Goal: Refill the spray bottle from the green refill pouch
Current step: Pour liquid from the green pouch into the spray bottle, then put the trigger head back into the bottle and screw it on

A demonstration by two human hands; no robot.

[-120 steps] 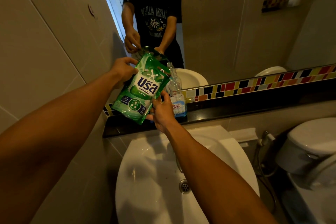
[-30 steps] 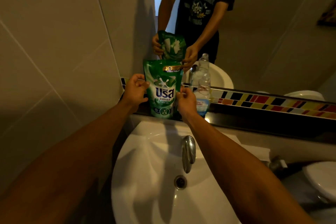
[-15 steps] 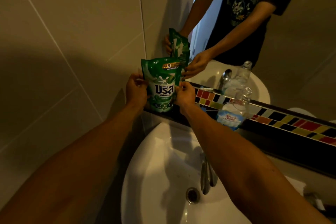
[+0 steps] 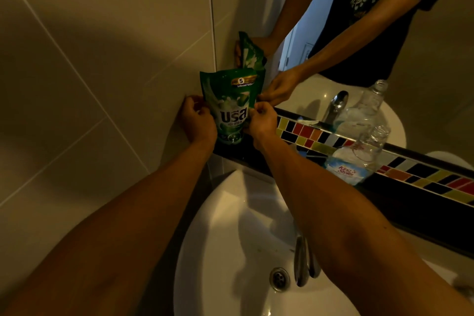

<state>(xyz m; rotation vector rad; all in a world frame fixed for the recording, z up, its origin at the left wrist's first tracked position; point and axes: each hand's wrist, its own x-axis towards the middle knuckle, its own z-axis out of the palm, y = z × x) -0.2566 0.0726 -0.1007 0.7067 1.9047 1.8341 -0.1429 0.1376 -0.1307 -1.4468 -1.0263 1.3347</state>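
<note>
- Head view: pouch (image 4: 232, 108) upright on ledge (image 4: 259, 159) at 12 o'clock; left hand (image 4: 196, 122) and right hand (image 4: 260, 122) pinch its sides.
- Bottle (image 4: 359, 159), uncapped, stands at 3 o'clock of pouch.
- Step: pouch looks unopened; next, tearing a top corner.

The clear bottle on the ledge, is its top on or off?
Off. The clear bottle stands on the dark ledge with a bare, open neck; no cap or sprayer head shows on it. Neither hand touches it.
</note>
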